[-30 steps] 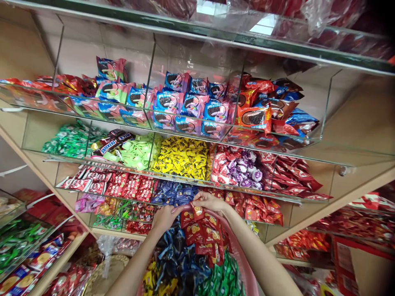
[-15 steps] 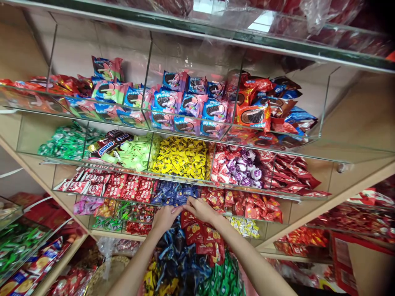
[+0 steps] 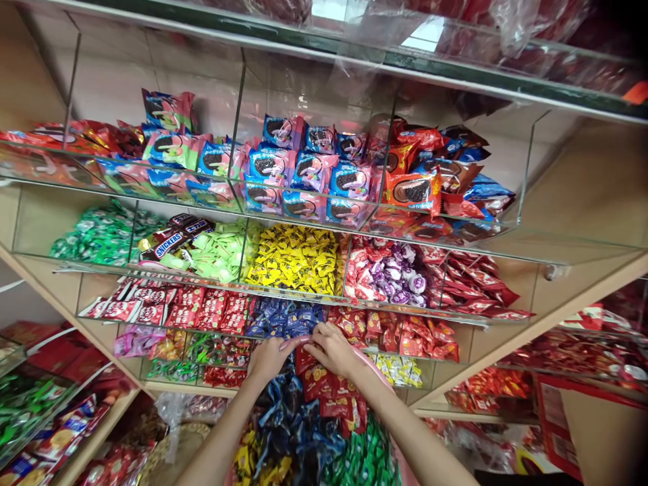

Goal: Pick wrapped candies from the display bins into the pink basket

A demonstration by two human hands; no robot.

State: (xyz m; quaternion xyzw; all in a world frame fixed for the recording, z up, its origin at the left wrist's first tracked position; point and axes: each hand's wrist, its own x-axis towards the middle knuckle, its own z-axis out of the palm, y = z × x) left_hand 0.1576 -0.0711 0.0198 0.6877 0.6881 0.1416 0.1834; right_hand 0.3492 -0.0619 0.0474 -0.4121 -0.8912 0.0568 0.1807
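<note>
Pink basket [image 3: 373,366], below and right of the wrapper [image 3: 169,244] reading "SNICKERS": the left hand [image 3: 269,358] grips its rim, the right hand [image 3: 333,349] bends over red packets [image 3: 337,407] inside, grasp unclear.

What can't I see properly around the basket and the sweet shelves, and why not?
All in the head view:
- Basket, near side: cut off by the bottom edge.
- Basket's floor: buried under the piled sweets.
- Left hand, most fingers: hidden behind its back and thumb.
- What is right under the right hand: covered by the hand.
- Yellow sweets on the shelf, their writing: too small.
</note>
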